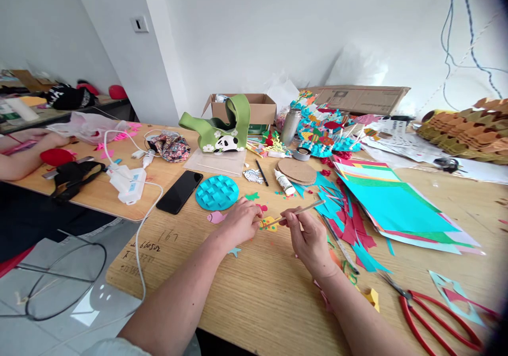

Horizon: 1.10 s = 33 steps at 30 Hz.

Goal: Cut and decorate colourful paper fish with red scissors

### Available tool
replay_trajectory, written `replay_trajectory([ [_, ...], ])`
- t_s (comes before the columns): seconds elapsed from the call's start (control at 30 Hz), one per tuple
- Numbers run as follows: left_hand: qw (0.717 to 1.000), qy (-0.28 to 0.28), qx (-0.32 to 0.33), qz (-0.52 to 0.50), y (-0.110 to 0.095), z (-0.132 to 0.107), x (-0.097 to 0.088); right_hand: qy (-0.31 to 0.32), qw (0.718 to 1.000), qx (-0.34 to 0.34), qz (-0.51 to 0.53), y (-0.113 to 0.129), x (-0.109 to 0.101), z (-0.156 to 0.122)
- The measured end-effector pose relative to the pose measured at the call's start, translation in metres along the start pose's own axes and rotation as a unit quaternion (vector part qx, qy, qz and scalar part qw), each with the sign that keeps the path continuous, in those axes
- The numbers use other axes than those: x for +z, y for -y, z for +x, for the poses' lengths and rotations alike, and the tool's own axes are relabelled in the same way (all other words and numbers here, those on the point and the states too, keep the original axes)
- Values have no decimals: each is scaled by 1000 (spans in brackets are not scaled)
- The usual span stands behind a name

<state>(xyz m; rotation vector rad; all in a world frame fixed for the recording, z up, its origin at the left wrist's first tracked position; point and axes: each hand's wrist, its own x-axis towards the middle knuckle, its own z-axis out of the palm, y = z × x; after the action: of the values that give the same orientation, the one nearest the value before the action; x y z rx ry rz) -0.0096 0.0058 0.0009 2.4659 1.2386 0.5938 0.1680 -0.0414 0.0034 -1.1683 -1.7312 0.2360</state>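
1. Right hand (pixel 308 237): thumb and fingertips are closed in a pinch on a thin wooden stick (pixel 300 212), held near mid-shaft like a pencil. Its lower end reaches the yellow paper cutout (pixel 270 224).
2. Left hand (pixel 238 222): fingers are curled, with their tips just beside the cutout. Cannot tell whether they pinch it.
3. Cutout position: between the two hands, above the wooden tabletop (pixel 254 313). Cannot tell whether it rests on the surface or is lifted.
4. Handling (judged): the cutout should be very light and flimsy, liable to bend or tear at narrow parts, so take it by its broadest part. The stick looks stiff but slender; mid-shaft gives a secure hold.
5. Nearby: pink paper fish (pixel 216 217) left of the left hand; blue woven paper disc (pixel 217 192) beyond it; glue bottle (pixel 284 182) beyond the stick; coloured card stack (pixel 397 208) right; red-handled scissors (pixel 436 319) at lower right.
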Motion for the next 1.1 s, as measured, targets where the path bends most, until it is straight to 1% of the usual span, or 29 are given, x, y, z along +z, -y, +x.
replay_trajectory([
  [0.17, 1000, 4, -5, -1, 0, 0, 0, 10, 1000, 2, 1, -2, 1, 0],
  [0.4, 1000, -8, 5, -1, 1, 0, 2, 8, 1000, 4, -1, -4, 2, -1],
  [0.63, 1000, -7, 13, 4, 1, 0, 1, -13, 1000, 17, 9, -6, 1, -2],
  [0.8, 1000, -10, 17, 2, 2, 1, 1, -42, 999, 6, 9, -8, -1, -1],
  [1.1, 1000, 0, 9, -4, 1, 0, 1, -81, 995, 1, -57, -15, -6, 3],
])
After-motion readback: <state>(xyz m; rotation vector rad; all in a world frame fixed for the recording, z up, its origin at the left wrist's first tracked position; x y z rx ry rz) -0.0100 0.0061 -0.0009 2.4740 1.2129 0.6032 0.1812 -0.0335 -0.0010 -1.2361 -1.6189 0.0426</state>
